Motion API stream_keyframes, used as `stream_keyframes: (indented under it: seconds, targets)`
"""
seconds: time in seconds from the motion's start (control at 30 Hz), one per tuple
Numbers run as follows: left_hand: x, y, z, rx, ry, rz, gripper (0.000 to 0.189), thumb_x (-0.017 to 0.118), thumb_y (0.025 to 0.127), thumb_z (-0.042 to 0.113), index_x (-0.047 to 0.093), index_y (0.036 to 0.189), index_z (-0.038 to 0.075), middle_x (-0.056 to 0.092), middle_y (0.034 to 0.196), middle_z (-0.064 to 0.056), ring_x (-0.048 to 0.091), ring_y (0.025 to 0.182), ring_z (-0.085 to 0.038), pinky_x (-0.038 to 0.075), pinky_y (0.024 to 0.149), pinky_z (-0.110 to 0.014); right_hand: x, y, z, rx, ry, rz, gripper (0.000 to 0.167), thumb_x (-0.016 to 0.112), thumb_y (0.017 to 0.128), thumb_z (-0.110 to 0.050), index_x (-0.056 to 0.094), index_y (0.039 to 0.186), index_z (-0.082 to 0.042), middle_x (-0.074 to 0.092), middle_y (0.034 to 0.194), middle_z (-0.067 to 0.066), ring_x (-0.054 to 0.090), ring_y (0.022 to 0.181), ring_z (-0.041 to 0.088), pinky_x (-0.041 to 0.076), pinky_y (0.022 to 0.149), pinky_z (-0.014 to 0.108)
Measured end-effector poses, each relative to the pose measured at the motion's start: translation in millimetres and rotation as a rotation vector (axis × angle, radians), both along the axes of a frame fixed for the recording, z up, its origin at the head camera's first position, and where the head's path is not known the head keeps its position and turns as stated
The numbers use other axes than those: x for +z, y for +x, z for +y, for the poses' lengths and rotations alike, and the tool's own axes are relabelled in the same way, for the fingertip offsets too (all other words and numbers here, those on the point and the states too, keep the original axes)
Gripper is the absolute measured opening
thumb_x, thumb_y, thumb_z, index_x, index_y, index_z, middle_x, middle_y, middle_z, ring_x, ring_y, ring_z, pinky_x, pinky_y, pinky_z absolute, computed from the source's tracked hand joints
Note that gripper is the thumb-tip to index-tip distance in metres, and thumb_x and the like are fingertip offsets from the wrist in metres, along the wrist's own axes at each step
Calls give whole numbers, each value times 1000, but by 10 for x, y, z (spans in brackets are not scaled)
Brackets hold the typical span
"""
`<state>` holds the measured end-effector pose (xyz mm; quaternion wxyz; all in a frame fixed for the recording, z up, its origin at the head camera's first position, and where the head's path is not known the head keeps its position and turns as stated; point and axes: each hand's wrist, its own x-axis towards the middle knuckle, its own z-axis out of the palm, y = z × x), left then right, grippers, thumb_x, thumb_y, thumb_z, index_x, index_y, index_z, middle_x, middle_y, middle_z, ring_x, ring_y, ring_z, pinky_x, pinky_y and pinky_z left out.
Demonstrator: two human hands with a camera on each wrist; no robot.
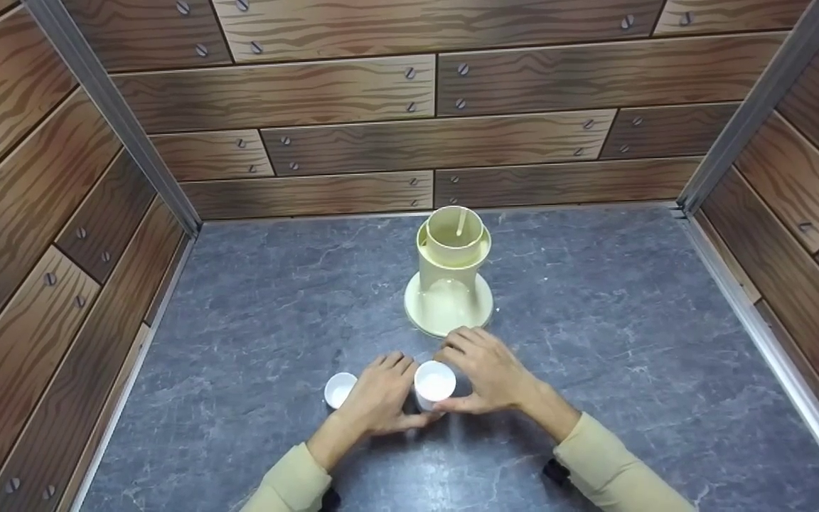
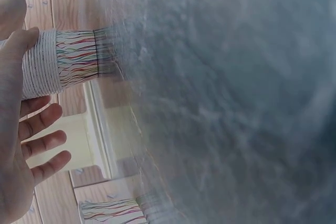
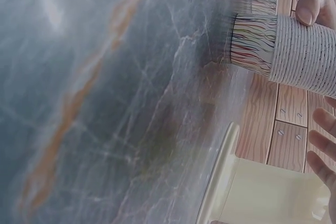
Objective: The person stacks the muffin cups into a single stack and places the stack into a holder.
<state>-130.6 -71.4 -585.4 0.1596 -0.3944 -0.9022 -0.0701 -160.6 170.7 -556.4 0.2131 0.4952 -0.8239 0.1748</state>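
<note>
A tall stack of white paper cups (image 1: 435,382), printed with coloured wavy lines, stands upright between both hands; in the left wrist view its ringed rims show above the patterned bottom cup (image 2: 76,59). My right hand (image 1: 486,371) holds the stack from the right, thumb at the near side and fingers around the far side. From the left, my left hand (image 1: 383,395) holds it too, its thumb against the rims and its fingers loosely bent in the left wrist view. Just left of that hand, a single paper cup (image 1: 340,390) of the same print stands mouth up.
Beyond the hands stands a cream cylindrical holder (image 1: 447,302) on a round base, with an open inner tube (image 1: 455,231) at its top. A dark marbled tabletop (image 1: 274,299) lies beneath everything. Wood-patterned walls (image 1: 352,149) with metal corner rails enclose the back and sides.
</note>
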Motion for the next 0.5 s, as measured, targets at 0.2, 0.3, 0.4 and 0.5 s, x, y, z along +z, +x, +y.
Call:
stream_keyframes:
  seconds: [0.2,0.3,0.4,0.5]
  targets:
    - [24,14,-54,-7,22,12,77,64,78,79,62,110,10,64,101,-5,58,97,-23,51,86,-39,-5,21,6,-7,5,-17,65,68,79,-74,67,107,-15,61,104,0,57,100,19,47,87,38]
    - [36,27,-87,-2,30,-2,77,65,77,79,61,112,11,63,102,-4,58,97,-23,50,85,-40,-1,28,12,-13,9,-23,66,67,79,-74,67,107,-15,61,104,0,57,100,19,48,87,38]
    - [53,38,-133,2,30,-7,75,63,79,79,62,112,12,62,103,-3,57,97,-23,49,85,-40,-5,31,7,-16,2,-22,66,67,79,-74,68,108,-15,62,104,0,57,100,19,48,86,37]
    - [77,50,-182,3,26,-8,73,62,80,79,63,113,13,63,105,-2,57,99,-22,49,86,-40,-12,34,4,-22,-5,-25,66,67,79,-74,68,108,-15,62,104,-1,57,99,18,48,85,37]
